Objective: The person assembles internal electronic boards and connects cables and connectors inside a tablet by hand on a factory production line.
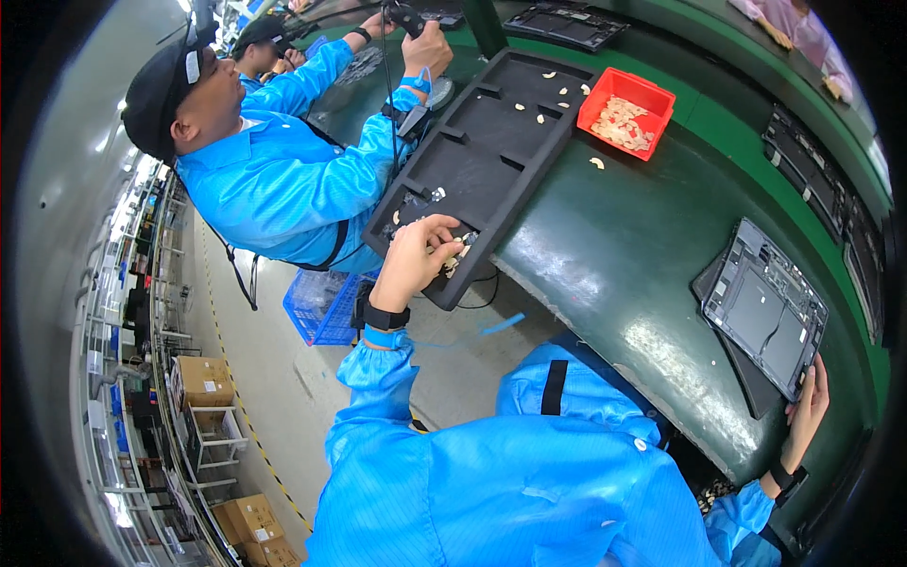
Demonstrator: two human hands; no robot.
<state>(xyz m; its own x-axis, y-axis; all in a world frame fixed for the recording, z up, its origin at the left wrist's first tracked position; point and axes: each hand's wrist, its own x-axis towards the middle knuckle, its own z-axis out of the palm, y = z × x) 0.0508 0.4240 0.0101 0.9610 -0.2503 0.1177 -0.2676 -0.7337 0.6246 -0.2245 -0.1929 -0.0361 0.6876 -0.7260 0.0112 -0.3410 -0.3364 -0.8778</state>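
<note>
My left hand (416,262) is over the near end of a black compartmented tray (484,168), thumb and fingertips pinched together. What is in the pinch is too small to make out. Small cream-coloured pieces (452,266) lie in the tray compartment under those fingers. At the right, my right hand (808,408) grips the lower right edge of an opened tablet (767,307), its inner parts and a dark cable facing up. The tablet lies partly over a flat dark panel (740,371) on the green table (605,246).
A red bin (664,102) of cream pieces stands against the tray's far right side, with one loose piece (596,163) nearby. A co-worker in blue (283,189) sits at the left. More opened devices (808,170) line the far right. A blue crate (321,307) is on the floor.
</note>
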